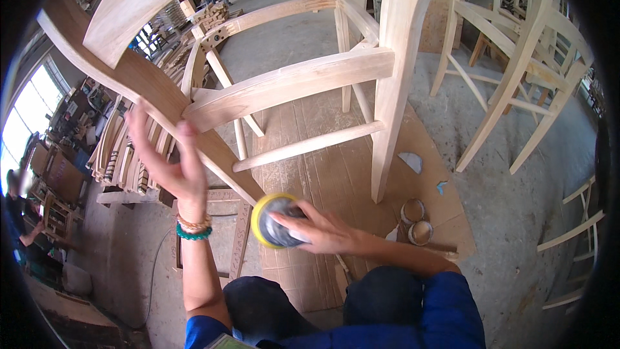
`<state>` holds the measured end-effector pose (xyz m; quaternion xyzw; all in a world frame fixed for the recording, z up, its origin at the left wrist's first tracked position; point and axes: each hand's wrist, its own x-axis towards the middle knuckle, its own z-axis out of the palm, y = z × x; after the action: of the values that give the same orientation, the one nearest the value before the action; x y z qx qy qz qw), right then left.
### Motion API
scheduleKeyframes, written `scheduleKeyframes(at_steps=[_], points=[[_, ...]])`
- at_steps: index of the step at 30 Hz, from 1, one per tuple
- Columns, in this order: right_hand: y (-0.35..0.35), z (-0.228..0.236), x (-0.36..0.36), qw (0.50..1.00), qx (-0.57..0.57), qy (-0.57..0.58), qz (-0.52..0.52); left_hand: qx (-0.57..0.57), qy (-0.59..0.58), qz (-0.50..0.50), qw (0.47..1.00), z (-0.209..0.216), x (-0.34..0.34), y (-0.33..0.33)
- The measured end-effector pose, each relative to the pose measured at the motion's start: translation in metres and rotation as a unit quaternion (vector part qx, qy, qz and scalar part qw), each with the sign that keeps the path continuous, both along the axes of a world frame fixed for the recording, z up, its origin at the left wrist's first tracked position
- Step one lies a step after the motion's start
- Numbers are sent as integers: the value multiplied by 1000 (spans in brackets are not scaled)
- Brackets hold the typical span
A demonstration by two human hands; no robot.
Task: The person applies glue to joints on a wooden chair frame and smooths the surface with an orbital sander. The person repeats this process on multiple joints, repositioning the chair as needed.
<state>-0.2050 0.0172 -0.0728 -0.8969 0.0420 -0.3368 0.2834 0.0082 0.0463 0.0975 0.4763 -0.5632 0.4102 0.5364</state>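
An unfinished pale wooden chair frame (303,87) stands in front of me, its curved back rail at the top left. My right hand (316,227) is wrapped over a round sanding pad (263,223) with a yellow rim and grey body. The pad is at the lower end of the chair's left post (226,163); whether it presses on the wood I cannot tell. Higher along that same post is my left hand (169,161), slightly blurred, with fingers and thumb spread. It overlaps the post in view, and contact is unclear.
Flattened cardboard (303,220) lies under the chair, with two small round tins (420,233) on its right. More chair frames (510,77) stand at right. Stacked curved wood parts (132,148) are at left, and a person (29,232) is at far left.
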Motion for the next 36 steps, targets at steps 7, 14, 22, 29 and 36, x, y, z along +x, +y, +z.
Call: scheduleKeyframes(at_steps=[7, 14, 22, 29, 36], points=[[36, -124, -16, 977, 66, 201, -1, 195, -233, 8, 953, 11, -97, -86], [34, -190, -34, 962, 41, 267, -45, 160, -181, 77, 967, -34, -149, -82], [13, -207, -30, 955, 75, 256, -127, 395, -178, -157, 887, -173, -1, 64], [1, -192, -19, 941, 78, 325, -52, 572, 261, 204, 750, -350, 84, 212], [-20, -146, -39, 938, -70, 335, -50, 558, 335, 291, 701, -408, 89, 218]])
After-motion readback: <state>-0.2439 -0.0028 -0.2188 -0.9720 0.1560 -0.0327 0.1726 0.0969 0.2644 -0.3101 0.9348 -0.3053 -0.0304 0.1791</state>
